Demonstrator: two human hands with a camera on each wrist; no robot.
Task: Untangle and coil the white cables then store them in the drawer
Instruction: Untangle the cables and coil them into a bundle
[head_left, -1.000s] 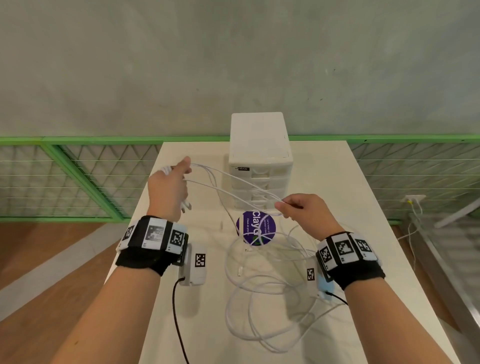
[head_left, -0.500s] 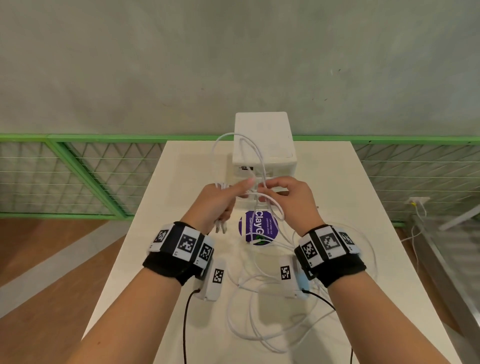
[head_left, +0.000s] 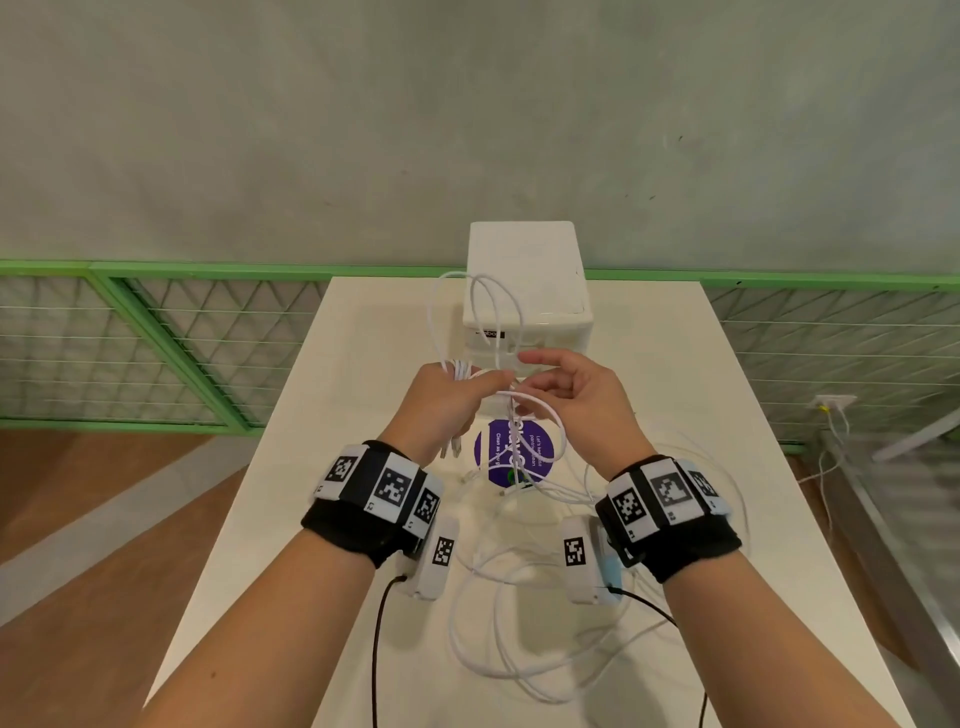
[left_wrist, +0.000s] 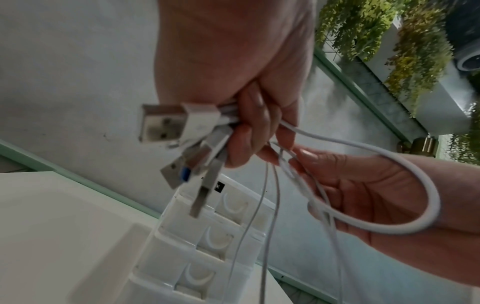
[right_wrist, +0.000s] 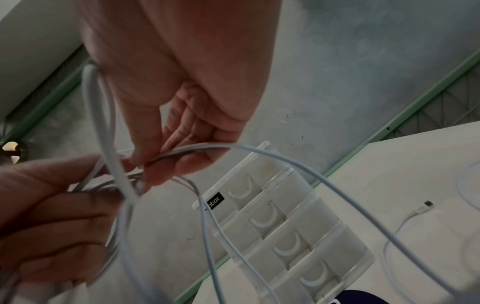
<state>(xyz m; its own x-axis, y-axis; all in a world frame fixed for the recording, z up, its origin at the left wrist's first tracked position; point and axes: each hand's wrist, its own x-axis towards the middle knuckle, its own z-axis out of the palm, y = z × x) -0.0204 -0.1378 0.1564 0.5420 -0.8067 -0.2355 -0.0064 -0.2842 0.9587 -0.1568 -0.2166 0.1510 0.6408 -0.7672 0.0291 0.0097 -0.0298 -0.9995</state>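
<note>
Left hand (head_left: 445, 402) gripping thin white cables (head_left: 483, 322); right hand (head_left: 574, 400) probably pinching a strand, both just before white plastic drawer unit (head_left: 524, 291).

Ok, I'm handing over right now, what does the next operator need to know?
Left hand: grips the gathered cable loops and USB plugs.
Right hand: pinches a strand beside the left hand's thumb, feeding the next loop.
White cables: two loops stand above the hands; most length lies tangled on the table.
Drawer unit: all drawers closed.
Left: finish coiling, open a drawer, store.
</note>
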